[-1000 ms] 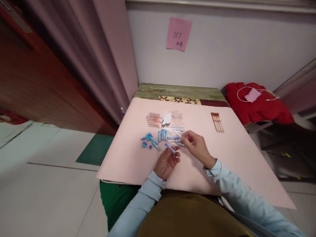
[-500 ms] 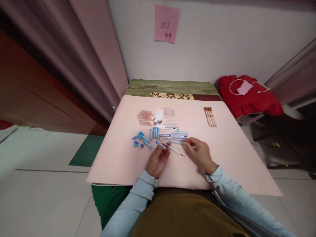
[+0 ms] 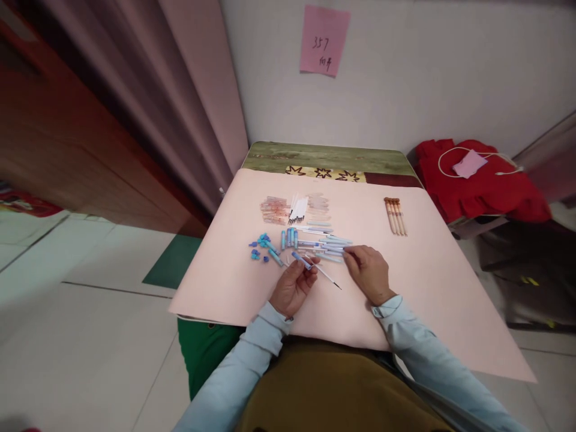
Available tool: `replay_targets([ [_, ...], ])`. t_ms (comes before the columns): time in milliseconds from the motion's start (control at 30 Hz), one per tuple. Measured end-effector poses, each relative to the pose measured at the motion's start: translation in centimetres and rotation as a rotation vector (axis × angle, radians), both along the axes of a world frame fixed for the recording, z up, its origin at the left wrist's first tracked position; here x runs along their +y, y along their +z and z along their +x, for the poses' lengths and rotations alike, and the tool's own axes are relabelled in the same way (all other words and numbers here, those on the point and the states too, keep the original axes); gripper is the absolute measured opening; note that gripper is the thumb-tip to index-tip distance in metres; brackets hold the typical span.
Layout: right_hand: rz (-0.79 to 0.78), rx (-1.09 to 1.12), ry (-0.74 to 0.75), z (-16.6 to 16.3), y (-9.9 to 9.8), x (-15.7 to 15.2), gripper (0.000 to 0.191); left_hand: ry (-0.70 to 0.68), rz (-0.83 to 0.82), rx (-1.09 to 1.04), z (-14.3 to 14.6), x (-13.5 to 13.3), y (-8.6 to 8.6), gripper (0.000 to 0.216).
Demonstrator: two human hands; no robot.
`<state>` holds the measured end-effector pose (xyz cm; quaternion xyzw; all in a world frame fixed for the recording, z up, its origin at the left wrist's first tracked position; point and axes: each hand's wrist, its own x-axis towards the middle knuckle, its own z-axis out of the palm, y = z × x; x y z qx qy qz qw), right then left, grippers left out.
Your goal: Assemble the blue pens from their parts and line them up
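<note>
My left hand (image 3: 294, 287) is closed around a short blue pen tube (image 3: 301, 260) and a thin white pen refill (image 3: 327, 275), whose dark tip points down to the right. The thumb and fingers of my right hand (image 3: 368, 270) pinch the right end of a pale blue pen barrel (image 3: 336, 247) in a loose pile. Left of that pile stand several blue pen tubes (image 3: 289, 238) side by side. Small blue pen parts (image 3: 255, 254) lie farther left. Behind them are white refills with black tips (image 3: 297, 210) between reddish clear pieces (image 3: 274, 210) and pale clear pieces (image 3: 318, 206).
Several finished-looking pens with brown tops (image 3: 395, 217) lie in a row on the right of the pink-covered table (image 3: 432, 300). Beyond the table's right edge is a red cloth (image 3: 495, 192) with a white cable (image 3: 443, 157). A curtain (image 3: 198, 90) hangs at left.
My right hand has shifted slightly along the barrel pile, up to the end of another barrel. My left hand keeps the tube and refill. The whole view has turned slightly left.
</note>
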<state>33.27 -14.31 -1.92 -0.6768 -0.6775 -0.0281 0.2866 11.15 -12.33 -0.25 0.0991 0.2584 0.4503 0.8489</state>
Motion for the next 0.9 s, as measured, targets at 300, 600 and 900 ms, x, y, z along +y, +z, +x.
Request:
replay_targets([
  [300, 0.015, -0.062, 0.053, 0.7, -0.2, -1.3, 0.016, 0.026, -0.013, -0.013, 0.1, 0.2, -0.3, 0.013],
  [600, 0.051, 0.171, -0.007, 0.5, 0.7, -1.7, 0.015, 0.065, 0.011, -0.012, 0.1, 0.2, -0.3, 0.011],
  [900, -0.149, 0.701, 0.065, 0.3, 2.5, -8.8, 0.026, 0.154, -0.06, -0.02, 0.3, 0.7, 0.3, 0.023],
])
